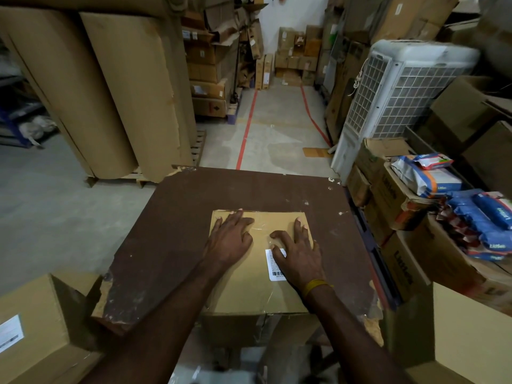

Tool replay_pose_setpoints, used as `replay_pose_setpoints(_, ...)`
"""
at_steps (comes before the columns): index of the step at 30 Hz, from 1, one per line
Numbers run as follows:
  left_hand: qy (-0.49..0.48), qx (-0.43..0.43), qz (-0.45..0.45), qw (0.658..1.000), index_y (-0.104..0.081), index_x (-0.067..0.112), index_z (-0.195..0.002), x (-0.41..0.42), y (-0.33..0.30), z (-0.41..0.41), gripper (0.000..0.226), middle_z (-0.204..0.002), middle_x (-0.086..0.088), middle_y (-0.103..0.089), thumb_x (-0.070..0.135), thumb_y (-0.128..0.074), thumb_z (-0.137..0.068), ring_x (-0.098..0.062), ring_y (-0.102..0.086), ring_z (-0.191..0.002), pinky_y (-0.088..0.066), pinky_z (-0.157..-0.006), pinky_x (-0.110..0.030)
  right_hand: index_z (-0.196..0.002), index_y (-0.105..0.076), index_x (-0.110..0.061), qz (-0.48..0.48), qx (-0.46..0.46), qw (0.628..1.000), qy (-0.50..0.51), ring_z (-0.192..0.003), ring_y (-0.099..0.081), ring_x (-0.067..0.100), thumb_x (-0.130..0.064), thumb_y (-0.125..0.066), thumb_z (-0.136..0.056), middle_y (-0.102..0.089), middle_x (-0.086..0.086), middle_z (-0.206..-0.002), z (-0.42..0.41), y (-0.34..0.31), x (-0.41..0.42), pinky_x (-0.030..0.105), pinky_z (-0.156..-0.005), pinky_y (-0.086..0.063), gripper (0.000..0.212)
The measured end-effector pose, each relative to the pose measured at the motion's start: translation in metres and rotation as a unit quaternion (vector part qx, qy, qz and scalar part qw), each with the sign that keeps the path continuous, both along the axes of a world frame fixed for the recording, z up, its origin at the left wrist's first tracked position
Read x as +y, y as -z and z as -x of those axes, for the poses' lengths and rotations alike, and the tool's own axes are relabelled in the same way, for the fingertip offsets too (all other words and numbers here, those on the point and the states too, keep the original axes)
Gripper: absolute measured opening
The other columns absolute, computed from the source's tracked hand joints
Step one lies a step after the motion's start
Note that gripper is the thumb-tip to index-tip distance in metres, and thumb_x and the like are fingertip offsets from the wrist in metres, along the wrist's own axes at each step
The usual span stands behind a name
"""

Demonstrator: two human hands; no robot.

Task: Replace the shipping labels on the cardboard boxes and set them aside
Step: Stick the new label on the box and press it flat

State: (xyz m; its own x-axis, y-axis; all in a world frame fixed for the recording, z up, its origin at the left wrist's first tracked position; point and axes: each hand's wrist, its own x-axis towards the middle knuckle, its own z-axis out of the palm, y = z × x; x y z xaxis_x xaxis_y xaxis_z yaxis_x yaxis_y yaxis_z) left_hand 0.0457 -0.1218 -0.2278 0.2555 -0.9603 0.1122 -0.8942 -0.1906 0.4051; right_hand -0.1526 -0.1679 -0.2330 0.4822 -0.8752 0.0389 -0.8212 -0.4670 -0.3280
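Note:
A taped cardboard box stands on a worn brown table, near the table's front edge. A white shipping label with a barcode is stuck on the box top, right of centre. My left hand lies flat on the far left part of the box top, fingers straight. My right hand rests flat on the box too, its thumb and palm covering the right part of the label.
A labelled cardboard box sits at the lower left and another box at the lower right. Stacked cartons with blue packets line the right side, behind them a white air cooler. Large cardboard rolls stand at the left.

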Motion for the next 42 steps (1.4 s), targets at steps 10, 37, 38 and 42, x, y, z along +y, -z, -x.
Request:
replay_pose_setpoints(10,0.003,-0.003,-0.005,1.000,-0.043,0.032,-0.147,-0.0013,0.0006,-0.0018,0.050,-0.164,0.003,-0.026,0.030,-0.043,-0.097,-0.014,-0.019,-0.151,-0.007,-0.124,-0.040,-0.127,-0.044,-0.046,-0.003,-0.009,1.000,0.001,-0.153,-0.006,0.025,-0.051,-0.039,-0.098,-0.001,0.003,-0.167,0.0006,-0.0008,0.0004,0.053,-0.116,-0.019,0.030)
replay_pose_setpoints(37,-0.001,-0.002,-0.003,1.000,-0.043,0.032,-0.148,0.0013,-0.0005,-0.0008,0.050,-0.164,0.003,-0.024,0.030,-0.043,-0.098,-0.013,-0.017,-0.152,-0.005,-0.124,-0.038,-0.117,-0.046,-0.043,0.005,-0.020,1.000,0.004,-0.153,-0.009,0.027,-0.052,-0.040,-0.098,-0.003,0.004,-0.167,0.0000,-0.0006,0.0016,0.054,-0.114,-0.023,0.023)
replay_pose_setpoints(38,0.000,-0.001,-0.003,1.000,-0.043,0.032,-0.148,0.0015,-0.0005,-0.0007,0.050,-0.164,0.003,-0.024,0.030,-0.042,-0.098,-0.013,-0.017,-0.152,-0.005,-0.124,-0.038,-0.119,-0.045,-0.044,0.005,-0.018,1.000,0.004,-0.153,-0.008,0.027,-0.053,-0.039,-0.098,-0.002,0.004,-0.167,0.0000,0.0002,0.0016,0.054,-0.114,-0.022,0.024)
replay_pose_setpoints(42,0.001,-0.004,-0.002,1.000,-0.042,0.032,-0.148,0.0014,-0.0012,-0.0006,0.050,-0.164,0.003,-0.024,0.030,-0.043,-0.098,-0.012,-0.017,-0.152,-0.005,-0.123,-0.038,-0.127,-0.043,-0.047,0.003,-0.005,1.000,0.001,-0.154,-0.006,0.025,-0.054,-0.038,-0.098,0.000,0.002,-0.167,0.0006,0.0015,0.0000,0.053,-0.116,-0.020,0.031)
